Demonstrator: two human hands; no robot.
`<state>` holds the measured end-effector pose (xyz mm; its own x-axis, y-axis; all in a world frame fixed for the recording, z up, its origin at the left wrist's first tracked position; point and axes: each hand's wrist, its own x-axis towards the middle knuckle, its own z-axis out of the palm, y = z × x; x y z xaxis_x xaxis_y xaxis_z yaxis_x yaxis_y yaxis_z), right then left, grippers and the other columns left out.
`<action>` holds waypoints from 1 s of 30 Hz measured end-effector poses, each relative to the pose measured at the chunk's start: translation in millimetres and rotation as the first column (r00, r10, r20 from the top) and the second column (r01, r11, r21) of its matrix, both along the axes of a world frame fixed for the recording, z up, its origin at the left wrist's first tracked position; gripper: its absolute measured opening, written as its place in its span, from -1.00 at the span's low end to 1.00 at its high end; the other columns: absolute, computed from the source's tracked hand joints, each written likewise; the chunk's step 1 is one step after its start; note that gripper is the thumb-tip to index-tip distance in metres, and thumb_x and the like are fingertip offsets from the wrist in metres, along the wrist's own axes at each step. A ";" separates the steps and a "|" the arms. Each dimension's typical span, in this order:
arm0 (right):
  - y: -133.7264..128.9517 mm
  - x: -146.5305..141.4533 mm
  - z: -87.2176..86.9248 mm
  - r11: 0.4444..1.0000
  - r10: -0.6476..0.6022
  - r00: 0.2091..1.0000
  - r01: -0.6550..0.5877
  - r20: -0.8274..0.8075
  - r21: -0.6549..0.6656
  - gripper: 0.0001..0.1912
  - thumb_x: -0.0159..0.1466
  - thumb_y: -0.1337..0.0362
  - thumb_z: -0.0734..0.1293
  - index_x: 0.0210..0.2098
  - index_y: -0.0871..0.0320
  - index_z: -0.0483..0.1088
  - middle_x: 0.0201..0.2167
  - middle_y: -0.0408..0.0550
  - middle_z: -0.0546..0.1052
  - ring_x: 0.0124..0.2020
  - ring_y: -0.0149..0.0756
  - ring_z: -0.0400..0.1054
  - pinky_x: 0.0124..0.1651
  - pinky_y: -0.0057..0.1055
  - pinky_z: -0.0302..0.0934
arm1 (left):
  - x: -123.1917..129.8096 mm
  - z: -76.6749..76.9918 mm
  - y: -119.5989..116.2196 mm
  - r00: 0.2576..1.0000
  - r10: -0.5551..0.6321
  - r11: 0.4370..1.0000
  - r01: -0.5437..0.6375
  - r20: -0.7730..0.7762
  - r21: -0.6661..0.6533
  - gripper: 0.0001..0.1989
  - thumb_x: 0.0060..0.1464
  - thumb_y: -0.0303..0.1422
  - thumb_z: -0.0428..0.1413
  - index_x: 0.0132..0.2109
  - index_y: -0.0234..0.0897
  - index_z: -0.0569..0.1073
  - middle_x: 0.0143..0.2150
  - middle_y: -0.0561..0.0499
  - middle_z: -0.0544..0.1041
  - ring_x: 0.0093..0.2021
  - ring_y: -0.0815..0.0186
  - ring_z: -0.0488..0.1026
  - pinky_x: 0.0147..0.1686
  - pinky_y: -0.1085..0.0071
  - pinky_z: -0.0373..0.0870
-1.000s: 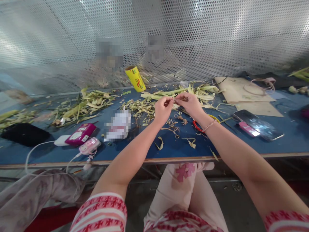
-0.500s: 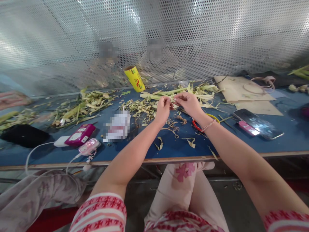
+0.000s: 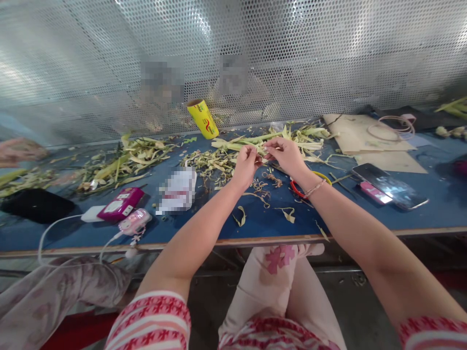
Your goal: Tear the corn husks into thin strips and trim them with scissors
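My left hand [image 3: 247,164] and my right hand [image 3: 283,154] meet above the middle of the blue table, both with fingers pinched. Between the fingertips is some small pale bit of plant, too small to make out well. Just behind the hands lie pale green stalks and leaves [image 3: 308,138], looking like plant trimmings. To the left of my left hand spreads a heap of small yellowish-green scraps [image 3: 209,163]. Under my right wrist, scissors with red and yellow handles [image 3: 297,189] are partly hidden by the arm.
A yellow tube [image 3: 203,119] leans by the perforated metal screen [image 3: 310,63]. At right lie brown cardboard [image 3: 365,133] and a phone [image 3: 390,187]. Left are a magenta box [image 3: 121,204], a pink case [image 3: 134,222] with a cable, a black pouch [image 3: 36,205] and another person's hand [image 3: 22,150].
My hands stay pinched at almost the same spot, with only slight finger movement. At far left, the other person's hand has shifted slightly.
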<state>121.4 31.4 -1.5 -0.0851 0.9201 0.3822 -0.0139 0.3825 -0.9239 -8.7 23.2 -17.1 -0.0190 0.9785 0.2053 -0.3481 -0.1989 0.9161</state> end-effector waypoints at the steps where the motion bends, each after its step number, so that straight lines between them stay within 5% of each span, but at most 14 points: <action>1: -0.2 0.0 0.5 1.000 -0.008 1.000 0.008 -0.004 -0.002 -0.91 0.12 0.28 0.44 -0.40 0.12 0.45 -0.46 -0.13 0.48 -0.48 -0.36 0.41 -0.31 -0.29 0.38 | -0.2 -0.1 -0.2 1.000 -0.004 1.000 0.004 -0.012 0.017 -0.68 0.07 -0.13 0.22 -0.35 -0.21 0.28 -0.51 0.13 0.26 -0.48 0.43 0.29 -0.38 0.44 0.29; 7: -0.5 0.2 1.7 1.000 -0.025 1.000 0.024 -0.018 -0.012 -0.89 0.12 0.26 0.44 -0.38 0.10 0.43 -0.41 -0.13 0.50 -0.52 -0.41 0.39 -0.39 -0.35 0.36 | 0.6 -1.4 -0.8 0.999 -0.008 1.000 0.009 -0.040 0.026 -0.69 0.06 -0.13 0.22 -0.36 -0.21 0.30 -0.49 0.12 0.27 -0.42 0.39 0.32 -0.27 0.38 0.32; 19: 2.4 2.7 2.3 0.997 -0.073 0.997 0.073 0.000 -0.040 -0.98 0.19 0.32 0.34 -0.36 0.14 0.41 -0.46 -0.16 0.47 -0.60 -0.50 0.24 -0.53 -0.47 0.16 | 3.2 13.0 -11.2 0.958 -0.121 0.962 0.177 0.262 -0.205 -0.78 0.15 -0.55 0.08 -0.43 -0.28 0.26 -0.57 0.16 0.29 -0.56 0.51 0.27 -0.43 0.51 0.25; 30: 9.1 0.9 -5.2 0.998 -0.037 0.982 0.029 0.186 0.047 -0.93 0.11 0.42 0.35 -0.42 0.16 0.37 -0.50 -0.17 0.43 -0.44 -0.39 0.32 -0.25 -0.35 0.27 | 2.3 13.8 -10.0 0.960 -0.060 0.963 0.128 0.274 -0.239 -0.76 0.17 -0.62 -0.02 -0.44 -0.31 0.29 -0.56 0.15 0.30 -0.56 0.52 0.27 -0.44 0.53 0.25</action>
